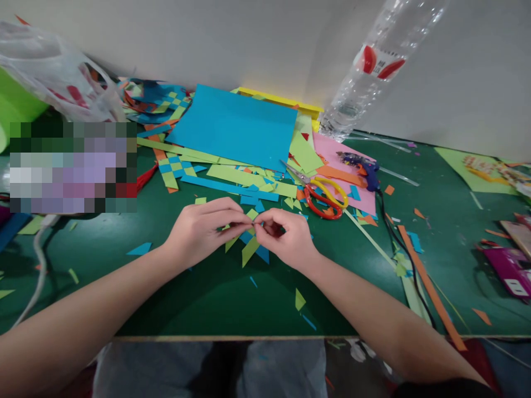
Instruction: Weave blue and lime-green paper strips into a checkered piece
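My left hand (203,226) and my right hand (288,232) meet at the fingertips near the middle of the table. Thumbs and fingers of both are pinched closed on a small woven paper piece (250,251) made of blue and light green strips. Pointed strip ends stick out below and above the fingers, while the pinched spot itself is mostly hidden. Just right of my right hand lie scissors (326,198) with red and yellow handles, blades pointing to the upper left.
A blue sheet (236,124) covers paper scraps at the back. A glue gun (365,166) with a black cord rests on pink paper (332,155) near a leaning plastic bottle (369,72). Left are a plastic bag (62,77) and a white cable (39,265); an orange strip (431,287) lies right.
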The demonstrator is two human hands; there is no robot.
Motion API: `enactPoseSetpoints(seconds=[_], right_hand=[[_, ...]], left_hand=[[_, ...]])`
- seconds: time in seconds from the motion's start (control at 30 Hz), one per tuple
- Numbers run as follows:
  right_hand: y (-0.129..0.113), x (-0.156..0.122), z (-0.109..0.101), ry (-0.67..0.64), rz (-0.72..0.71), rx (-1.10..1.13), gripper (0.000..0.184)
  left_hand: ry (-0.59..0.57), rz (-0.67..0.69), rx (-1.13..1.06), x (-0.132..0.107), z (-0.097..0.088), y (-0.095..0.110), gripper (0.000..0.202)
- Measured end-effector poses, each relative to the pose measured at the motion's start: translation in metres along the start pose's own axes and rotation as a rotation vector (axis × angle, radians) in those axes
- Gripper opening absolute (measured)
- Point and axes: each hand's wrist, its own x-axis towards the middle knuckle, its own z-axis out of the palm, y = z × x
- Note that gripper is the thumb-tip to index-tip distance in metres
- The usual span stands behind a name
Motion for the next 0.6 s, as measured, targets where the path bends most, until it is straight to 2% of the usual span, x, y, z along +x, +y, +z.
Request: enactPoseSetpoints(seconds=[0.37, 0.6], right_hand=[[0.0013, -0.0007, 0.0002, 0.027, -0.054, -0.075, 0.01], [0.0012, -0.0015, 0.0014, 0.042, -0.068, -0.104, 0.011]], left_hand=[[-0.01, -0.021, -0.047, 0.0009, 0.0006, 0.0002, 0.011], [-0.057, -0.219, -0.244, 0.0061, -0.0024, 0.0043, 0.015]])
